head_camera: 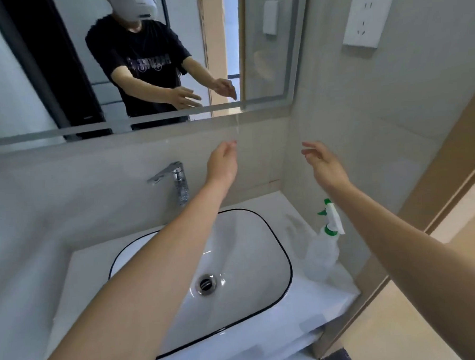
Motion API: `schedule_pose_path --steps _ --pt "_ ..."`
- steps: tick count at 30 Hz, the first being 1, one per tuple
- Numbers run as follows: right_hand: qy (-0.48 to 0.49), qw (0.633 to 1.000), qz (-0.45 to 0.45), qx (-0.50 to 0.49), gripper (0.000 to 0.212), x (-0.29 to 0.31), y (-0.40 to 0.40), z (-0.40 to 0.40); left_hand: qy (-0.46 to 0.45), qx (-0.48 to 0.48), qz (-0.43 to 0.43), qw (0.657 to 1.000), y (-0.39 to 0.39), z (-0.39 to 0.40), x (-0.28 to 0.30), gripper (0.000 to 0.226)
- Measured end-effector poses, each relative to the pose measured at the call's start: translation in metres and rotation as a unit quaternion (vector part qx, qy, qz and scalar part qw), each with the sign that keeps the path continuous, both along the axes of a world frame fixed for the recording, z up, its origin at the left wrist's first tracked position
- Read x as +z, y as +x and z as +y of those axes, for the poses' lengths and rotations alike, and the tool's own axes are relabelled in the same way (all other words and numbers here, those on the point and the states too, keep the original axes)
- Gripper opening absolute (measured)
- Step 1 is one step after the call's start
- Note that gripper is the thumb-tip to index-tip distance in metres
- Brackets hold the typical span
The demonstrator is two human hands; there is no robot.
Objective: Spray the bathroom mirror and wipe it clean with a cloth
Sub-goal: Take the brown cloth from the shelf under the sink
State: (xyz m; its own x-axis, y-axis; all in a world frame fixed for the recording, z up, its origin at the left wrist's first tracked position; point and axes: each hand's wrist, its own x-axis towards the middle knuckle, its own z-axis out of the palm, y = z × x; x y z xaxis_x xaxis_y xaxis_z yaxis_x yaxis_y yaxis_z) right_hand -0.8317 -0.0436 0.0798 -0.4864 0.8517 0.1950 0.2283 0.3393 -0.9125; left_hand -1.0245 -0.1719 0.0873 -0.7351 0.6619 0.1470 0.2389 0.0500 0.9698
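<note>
No text can be read with any certainty. A pale printed design with a row of letters is seen across the chest of the black T-shirt [139, 58] reflected in the mirror [46, 79], but the letters are reversed by the reflection and blurred, so no word can be made out. No label, brand or number is seen on the spray bottle [323, 247] standing at the right of the sink [261, 233]. Only plug slots, no writing, are shown on the white wall socket [367, 19]. No marking can be made out on the tap [175, 177].
</note>
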Motion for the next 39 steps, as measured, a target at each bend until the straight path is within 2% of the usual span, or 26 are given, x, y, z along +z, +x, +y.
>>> schedule_pose_path --steps 6,11,22,32,37,39 --pt "0.012 0.999 0.006 0.050 0.037 0.003 -0.046 -0.045 0.013 0.043 0.001 0.999 -0.020 -0.043 0.000 0.034" --pt "0.019 0.997 0.011 0.070 0.036 0.006 -0.058 -0.065 0.026 0.039 -0.004 0.999 -0.023 -0.058 -0.001 0.033" --pt "-0.005 0.995 0.049 0.085 0.030 0.008 -0.016 -0.082 0.053 0.041 0.007 0.998 0.034 -0.073 0.018 0.030" --pt "-0.053 0.998 0.035 -0.001 0.021 -0.032 0.086 -0.147 0.024 -0.094 0.005 0.995 0.110 -0.070 -0.021 0.029" --pt "-0.073 0.991 -0.010 -0.113 0.020 -0.071 0.137 -0.203 -0.015 -0.215 0.042 0.976 0.145 -0.100 -0.064 0.022" --pt "-0.098 0.982 -0.010 -0.164 0.017 -0.100 0.157 -0.227 -0.037 -0.256 0.085 0.962 0.150 -0.117 -0.088 0.024"
